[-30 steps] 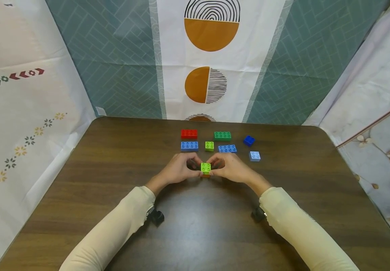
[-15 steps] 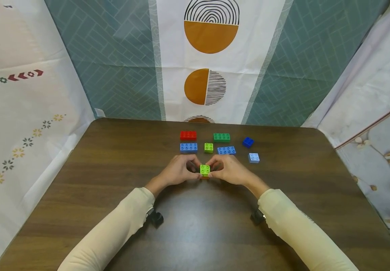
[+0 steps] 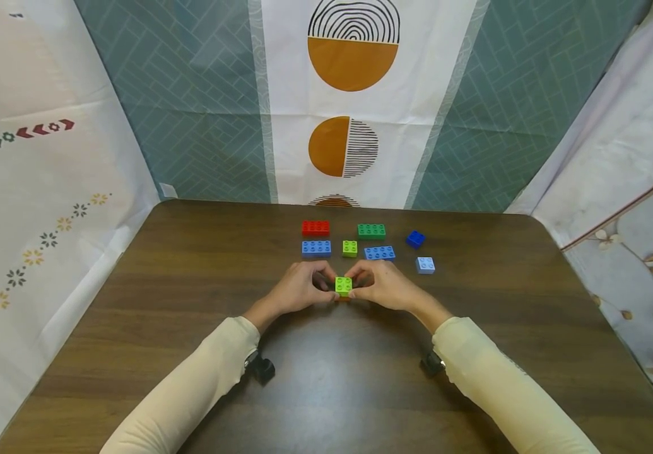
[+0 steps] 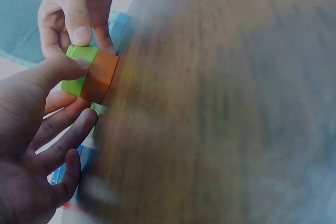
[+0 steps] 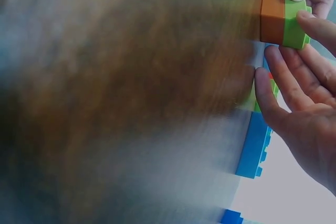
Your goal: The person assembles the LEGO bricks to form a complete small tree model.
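Note:
A lime green brick [image 3: 343, 286] sits on top of an orange brick [image 4: 101, 77], studs up, at the middle of the table. From the left side, my left hand [image 3: 299, 287] pinches the green brick, its thumb on the near face in the left wrist view. My right hand [image 3: 385, 285] pinches the same brick from the opposite side, thumb also on it. The orange brick's lower face meets the tabletop in both wrist views. Seen from the head, most of the orange brick is hidden under the green one.
Beyond the hands lie a red brick [image 3: 316, 227], a blue brick [image 3: 316, 248], a small lime brick [image 3: 349, 248], a green brick [image 3: 371, 231] and another blue brick [image 3: 380, 253]. To their right are a dark blue brick [image 3: 415, 238] and a light blue brick [image 3: 425, 265].

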Motion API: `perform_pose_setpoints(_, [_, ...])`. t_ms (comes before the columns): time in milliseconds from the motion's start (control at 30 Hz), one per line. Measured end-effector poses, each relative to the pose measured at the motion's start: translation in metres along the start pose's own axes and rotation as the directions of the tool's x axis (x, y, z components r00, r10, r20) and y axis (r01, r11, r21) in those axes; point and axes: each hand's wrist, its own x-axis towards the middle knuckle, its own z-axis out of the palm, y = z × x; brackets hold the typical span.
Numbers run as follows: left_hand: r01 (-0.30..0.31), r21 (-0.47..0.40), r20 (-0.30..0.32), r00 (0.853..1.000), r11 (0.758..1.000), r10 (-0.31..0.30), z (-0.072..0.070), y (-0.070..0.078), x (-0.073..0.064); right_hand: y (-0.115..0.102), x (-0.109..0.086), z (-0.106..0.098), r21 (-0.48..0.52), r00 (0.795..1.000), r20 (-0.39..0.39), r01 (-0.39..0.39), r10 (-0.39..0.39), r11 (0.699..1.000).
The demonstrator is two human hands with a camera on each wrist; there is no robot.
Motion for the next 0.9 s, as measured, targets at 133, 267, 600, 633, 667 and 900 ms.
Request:
perform_pose_setpoints(133, [-0.003, -0.004, 0.004, 1.0, 1.0, 0.003, -0.001, 0.0, 0.001, 0.001, 0.0, 0.0, 0.008, 1.0, -0.001, -0.003, 0.003, 1.0])
perform_pose_setpoints(267, [0.001, 0.0, 0.009, 1.0, 1.0, -0.001, -0.001, 0.0, 0.001, 0.001, -0.002, -0.002, 0.017, 1.0, 0.008, -0.003, 0.003, 1.0])
perform_pose_setpoints(600, [0.021, 0.007, 0.003, 1.0, 1.0, -0.021, 0.0, 0.002, 0.001, 0.01, -0.015, -0.038, 0.054, 0.998, -0.068, 0.02, -0.017, 0.998])
perform_pose_setpoints(633, [0.026, 0.009, 0.004, 1.0, 1.0, -0.026, 0.0, 0.003, 0.001, 0.012, -0.017, -0.044, 0.059, 0.997, -0.082, 0.02, -0.015, 0.998])
perform_pose_setpoints(667, [0.027, 0.011, 0.006, 1.0, 1.0, -0.028, 0.0, 0.003, 0.001, 0.015, -0.018, -0.05, 0.062, 0.995, -0.095, 0.019, -0.013, 0.998])
perform_pose_setpoints(900, [0.03, 0.013, 0.013, 0.999, 0.999, -0.03, -0.001, 0.003, 0.0, 0.038, -0.03, -0.089, 0.013, 0.985, -0.166, -0.038, 0.039, 0.999])
